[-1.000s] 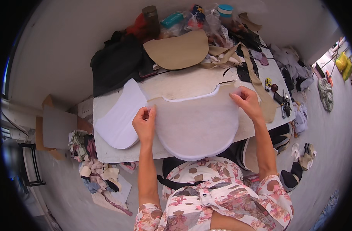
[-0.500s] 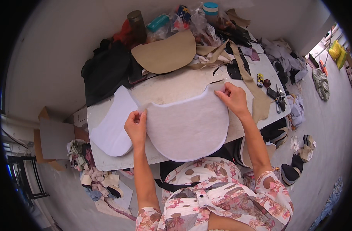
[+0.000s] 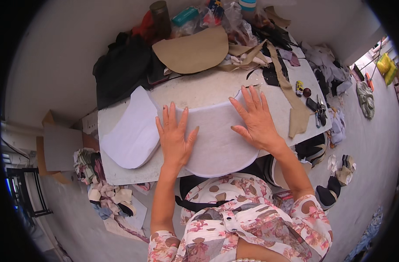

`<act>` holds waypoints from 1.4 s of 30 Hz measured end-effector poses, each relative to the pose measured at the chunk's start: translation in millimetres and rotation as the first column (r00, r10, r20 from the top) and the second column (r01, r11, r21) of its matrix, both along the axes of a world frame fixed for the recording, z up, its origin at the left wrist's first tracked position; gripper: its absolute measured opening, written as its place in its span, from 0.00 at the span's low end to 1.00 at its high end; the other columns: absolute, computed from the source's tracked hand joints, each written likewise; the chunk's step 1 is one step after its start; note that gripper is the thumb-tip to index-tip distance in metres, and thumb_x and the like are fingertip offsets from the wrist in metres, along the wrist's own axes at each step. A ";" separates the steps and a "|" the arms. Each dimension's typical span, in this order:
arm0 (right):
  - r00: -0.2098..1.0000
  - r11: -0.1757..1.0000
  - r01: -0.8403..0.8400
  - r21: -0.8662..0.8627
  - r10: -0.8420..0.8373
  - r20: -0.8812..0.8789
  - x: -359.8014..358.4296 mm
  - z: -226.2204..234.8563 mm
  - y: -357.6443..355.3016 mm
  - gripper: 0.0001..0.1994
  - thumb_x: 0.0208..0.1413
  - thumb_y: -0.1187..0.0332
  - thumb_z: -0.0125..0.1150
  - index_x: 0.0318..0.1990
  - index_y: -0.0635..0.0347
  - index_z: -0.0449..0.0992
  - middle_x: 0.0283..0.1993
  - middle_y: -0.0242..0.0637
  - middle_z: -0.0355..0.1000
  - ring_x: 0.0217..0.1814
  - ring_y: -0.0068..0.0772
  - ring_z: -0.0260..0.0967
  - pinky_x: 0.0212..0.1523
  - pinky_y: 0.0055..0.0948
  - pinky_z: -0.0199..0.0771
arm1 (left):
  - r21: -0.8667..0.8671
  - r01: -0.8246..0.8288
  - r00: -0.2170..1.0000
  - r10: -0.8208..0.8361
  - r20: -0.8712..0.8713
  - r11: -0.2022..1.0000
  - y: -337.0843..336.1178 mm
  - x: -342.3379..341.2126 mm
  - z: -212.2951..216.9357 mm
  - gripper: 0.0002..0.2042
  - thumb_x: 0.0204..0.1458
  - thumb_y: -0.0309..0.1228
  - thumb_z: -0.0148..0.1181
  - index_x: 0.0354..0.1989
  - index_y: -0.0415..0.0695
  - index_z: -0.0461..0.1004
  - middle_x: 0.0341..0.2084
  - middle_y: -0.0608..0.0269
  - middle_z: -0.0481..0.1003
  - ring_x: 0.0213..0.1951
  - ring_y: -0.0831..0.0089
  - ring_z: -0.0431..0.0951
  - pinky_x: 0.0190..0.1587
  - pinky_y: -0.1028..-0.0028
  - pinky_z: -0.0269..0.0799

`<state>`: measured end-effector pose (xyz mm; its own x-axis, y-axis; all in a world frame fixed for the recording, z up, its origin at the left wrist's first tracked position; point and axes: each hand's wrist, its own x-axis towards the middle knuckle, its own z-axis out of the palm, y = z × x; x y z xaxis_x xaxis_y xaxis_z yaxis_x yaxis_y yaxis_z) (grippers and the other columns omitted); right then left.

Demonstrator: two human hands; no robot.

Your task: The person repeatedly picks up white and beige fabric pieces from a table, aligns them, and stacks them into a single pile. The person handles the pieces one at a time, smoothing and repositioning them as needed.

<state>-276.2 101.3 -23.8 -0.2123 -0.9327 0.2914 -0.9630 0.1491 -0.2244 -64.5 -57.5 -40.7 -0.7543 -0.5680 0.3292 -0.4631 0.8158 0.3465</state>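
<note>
A pale, curved fabric piece (image 3: 221, 144) with white edges lies on the white table, its rounded side reaching the table's near edge. My left hand (image 3: 174, 137) rests flat on its left part with fingers spread. On the upper right part lies my right hand (image 3: 255, 118), also flat, with the fingers apart. Neither hand grips anything. Left of my left hand is a stack of white cut pieces (image 3: 128, 131) of a similar curved shape. Beyond my hands, a tan curved piece (image 3: 193, 51) lies near the back of the table.
Black fabric (image 3: 121, 72) is heaped at the back left. Tan strips (image 3: 284, 81) run down the right side, near scissors (image 3: 321, 111) and a small yellow toy car (image 3: 299, 88). Scraps (image 3: 116, 198) and a cardboard box (image 3: 62, 146) sit on the left floor.
Both hands have let go of the fabric piece's upper corners and now lie spread flat on it. The view has shifted slightly, so the table appears higher.
</note>
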 end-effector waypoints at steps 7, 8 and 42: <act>0.999 0.996 0.007 0.091 -0.011 0.048 -4.3 -21.3 1.8 0.35 0.54 0.47 0.57 0.68 0.52 0.59 0.73 0.55 0.44 0.76 0.60 0.33 0.73 0.56 0.30 | 0.040 0.018 0.987 -0.024 0.159 0.999 1.8 -1.2 -6.6 0.31 0.55 0.48 0.55 0.66 0.46 0.61 0.70 0.49 0.49 0.71 0.49 0.44 0.70 0.48 0.32; 0.999 0.994 0.012 0.105 -0.016 0.033 -5.1 -19.1 1.7 0.35 0.54 0.48 0.58 0.67 0.52 0.60 0.72 0.54 0.45 0.76 0.59 0.34 0.72 0.57 0.31 | 0.045 0.020 0.988 -0.027 0.155 0.999 0.1 -2.3 -6.0 0.32 0.55 0.48 0.54 0.66 0.46 0.61 0.70 0.48 0.49 0.71 0.49 0.44 0.70 0.48 0.32; 0.906 0.905 -0.393 0.162 0.350 0.239 -30.9 33.9 -208.7 0.11 0.47 0.69 0.59 0.39 0.57 0.80 0.37 0.44 0.77 0.41 0.50 0.74 0.43 0.42 0.72 | 0.881 0.473 0.591 0.732 -0.339 0.026 -175.5 -83.3 -31.6 0.27 0.50 0.48 0.68 0.50 0.39 0.72 0.43 0.57 0.77 0.45 0.69 0.76 0.43 0.67 0.75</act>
<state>-307.1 -107.4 10.1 0.1276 -0.9888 0.0775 -0.8950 -0.1484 -0.4206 -147.8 -232.9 -72.3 -0.4994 -0.7910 -0.3535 0.3384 -0.5537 0.7609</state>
